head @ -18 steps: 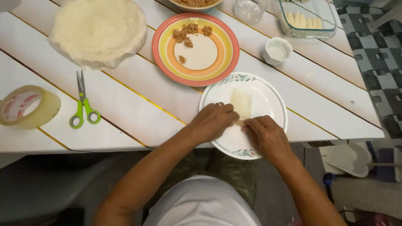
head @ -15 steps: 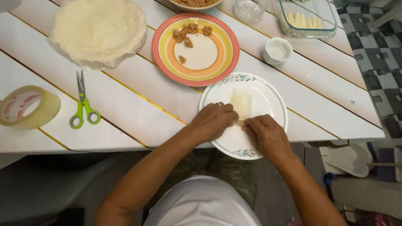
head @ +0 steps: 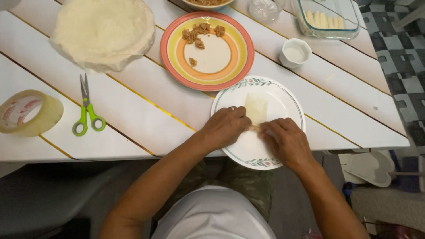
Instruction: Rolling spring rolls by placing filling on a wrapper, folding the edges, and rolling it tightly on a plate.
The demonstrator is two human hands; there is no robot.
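Broadly, a white slatted desk [head: 146, 113] with thin yellowish seams fills most of the view, set over a floor of grey patterned tiles [head: 405, 53] at the right. On the desk's far left lies a wide round stack of pale wrappers [head: 104, 33]. Beside it stands an orange-and-yellow striped plate [head: 206, 79] with bits of brown filling [head: 199, 34] at its far rim. Just nearer sits a white plate with a floral rim [head: 283, 95], overhanging the desk's near edge. A clear glass dish [head: 328, 17] holding pale rolls stands at the far right, a small white cup [head: 295, 53] before it. On the left lie a roll of tape [head: 28, 113] and green-handled scissors [head: 87, 108].

Both hands rest on the white plate. The left hand [head: 226, 128] and right hand [head: 287, 141] each have fingertips curled in a closed grip on the near end of a pale wrapper strip [head: 256, 107], which lies at the plate's middle, its far end flat and free.
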